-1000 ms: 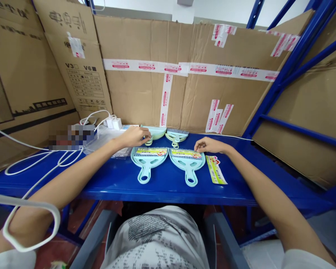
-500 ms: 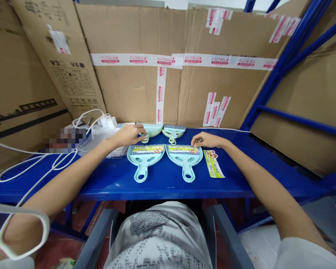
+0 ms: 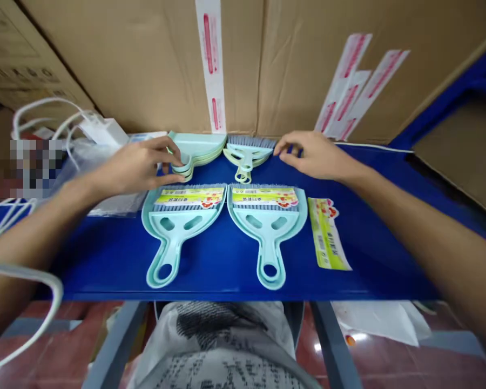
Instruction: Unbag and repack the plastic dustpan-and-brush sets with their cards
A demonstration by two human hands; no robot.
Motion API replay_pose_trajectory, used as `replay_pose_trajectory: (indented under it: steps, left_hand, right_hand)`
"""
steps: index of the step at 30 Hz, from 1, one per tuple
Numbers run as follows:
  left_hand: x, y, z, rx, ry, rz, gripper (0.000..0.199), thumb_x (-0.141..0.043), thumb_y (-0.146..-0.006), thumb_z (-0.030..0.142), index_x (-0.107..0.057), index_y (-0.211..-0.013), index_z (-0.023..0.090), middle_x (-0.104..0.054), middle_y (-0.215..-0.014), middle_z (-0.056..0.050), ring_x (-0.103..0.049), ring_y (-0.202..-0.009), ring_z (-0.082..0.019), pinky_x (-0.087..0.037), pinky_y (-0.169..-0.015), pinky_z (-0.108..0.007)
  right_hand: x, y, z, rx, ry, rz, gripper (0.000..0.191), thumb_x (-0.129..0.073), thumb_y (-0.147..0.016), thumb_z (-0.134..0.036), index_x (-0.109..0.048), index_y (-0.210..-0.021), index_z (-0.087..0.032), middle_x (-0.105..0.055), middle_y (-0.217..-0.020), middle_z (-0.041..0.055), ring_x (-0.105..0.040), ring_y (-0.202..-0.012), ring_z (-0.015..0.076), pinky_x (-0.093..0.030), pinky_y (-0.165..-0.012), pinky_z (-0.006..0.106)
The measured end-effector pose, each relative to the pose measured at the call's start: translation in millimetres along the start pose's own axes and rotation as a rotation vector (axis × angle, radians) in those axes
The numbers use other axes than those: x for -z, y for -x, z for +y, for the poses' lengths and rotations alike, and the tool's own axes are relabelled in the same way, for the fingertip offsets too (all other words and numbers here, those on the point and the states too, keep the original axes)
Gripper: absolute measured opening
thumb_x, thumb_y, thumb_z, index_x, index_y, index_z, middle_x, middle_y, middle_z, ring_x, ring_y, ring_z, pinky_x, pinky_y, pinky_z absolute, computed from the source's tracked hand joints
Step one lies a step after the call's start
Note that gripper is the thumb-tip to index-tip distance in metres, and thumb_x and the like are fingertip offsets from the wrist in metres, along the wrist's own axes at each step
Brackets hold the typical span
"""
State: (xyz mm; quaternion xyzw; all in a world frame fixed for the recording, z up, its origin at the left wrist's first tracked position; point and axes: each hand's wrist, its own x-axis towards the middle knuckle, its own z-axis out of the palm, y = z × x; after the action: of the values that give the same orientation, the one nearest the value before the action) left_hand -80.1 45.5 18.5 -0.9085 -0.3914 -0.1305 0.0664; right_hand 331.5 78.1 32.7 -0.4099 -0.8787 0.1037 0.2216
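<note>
My left hand (image 3: 149,162) is closed on the handle end of a stack of dustpans (image 3: 200,146), light blue on top with pale green below. To its right lies a pile of small brushes (image 3: 249,148), the top one blue with grey bristles. My right hand (image 3: 308,154) is at the right tip of that pile, thumb and fingers slightly apart and nothing seen in them; whether it touches the bristles I cannot tell. Nearer me, a left dustpan-and-brush set (image 3: 170,232) and a right dustpan-and-brush set (image 3: 269,232) lie side by side, each with a yellow-green label across its bristles.
A loose yellow-green label (image 3: 328,237) lies right of the sets on the blue table (image 3: 389,259). Clear plastic bags (image 3: 117,202), white cables and a white charger (image 3: 105,129) are at the left. Cardboard sheets (image 3: 291,65) stand along the back edge.
The view has tilted down and closer. My right hand has moved from the right set's label back to the brush pile. My left hand stays at the stacked dustpans' handles.
</note>
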Motion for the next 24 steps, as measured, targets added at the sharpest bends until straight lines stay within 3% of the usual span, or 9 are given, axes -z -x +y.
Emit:
replay_pose_trajectory:
  steps: [3,7,9,12,19,24]
  left_hand:
    - [-3.1,-2,2,0.015,-0.079,0.057,0.074,-0.049,-0.094,0.082,-0.077,-0.091,0.014,-0.067,-0.110,-0.006,-0.053,-0.065,-0.007,-0.052,-0.068,-0.027]
    - [-10.2,-3,3,-0.013,-0.104,0.067,0.069,-0.050,-0.096,0.078,-0.075,-0.087,0.014,-0.068,-0.114,-0.010,-0.057,-0.068,-0.010,-0.054,-0.064,-0.028]
    - [-11.3,-2,3,-0.013,-0.095,0.069,0.064,-0.052,-0.097,0.074,-0.077,-0.090,0.016,-0.068,-0.114,-0.011,-0.061,-0.072,-0.013,-0.057,-0.066,-0.031]
    - [-10.4,-1,4,-0.004,-0.091,0.044,0.055,-0.053,-0.099,0.068,-0.078,-0.095,0.019,-0.069,-0.115,-0.010,-0.066,-0.078,-0.017,-0.057,-0.069,-0.035]
    - [-12.2,0,0,-0.049,-0.105,0.076,0.037,-0.060,-0.101,0.055,-0.076,-0.101,0.021,-0.071,-0.116,-0.007,-0.066,-0.066,-0.013,-0.051,-0.055,-0.030]
    - [-14.3,-1,0,-0.074,-0.086,0.104,0.032,-0.060,-0.103,0.049,-0.076,-0.096,0.022,-0.072,-0.116,-0.006,-0.066,-0.064,-0.013,-0.052,-0.055,-0.031]
  right_hand:
    - [-7,-23,-34,0.139,0.146,-0.028,0.041,-0.061,-0.101,-0.048,-0.072,-0.127,-0.017,-0.067,-0.113,0.0070,-0.067,-0.108,0.0262,-0.048,-0.095,0.042]
    - [-34,-52,-55,0.262,0.331,-0.251,0.042,-0.073,-0.093,-0.052,-0.075,-0.124,-0.023,-0.060,-0.125,0.0085,-0.068,-0.106,0.0329,-0.050,-0.094,0.052]
    - [-46,-60,-54,0.294,0.363,-0.355,0.037,-0.077,-0.091,-0.049,-0.078,-0.115,-0.020,-0.059,-0.126,0.0117,-0.068,-0.105,0.0334,-0.051,-0.092,0.051]
    - [-53,-64,-49,0.363,0.324,-0.397,0.027,-0.077,-0.092,-0.041,-0.078,-0.103,-0.016,-0.059,-0.128,0.0148,-0.065,-0.105,0.0310,-0.051,-0.090,0.046]
    - [-40,-61,-44,0.317,0.326,-0.457,0.022,-0.069,-0.097,-0.033,-0.077,-0.102,-0.013,-0.053,-0.134,0.0180,-0.062,-0.082,0.0198,-0.051,-0.079,0.039]
    - [-33,-71,-33,0.465,0.332,-0.496,0.022,-0.067,-0.098,-0.033,-0.077,-0.103,-0.015,-0.060,-0.129,0.0163,-0.059,-0.070,0.0143,-0.050,-0.068,0.034]
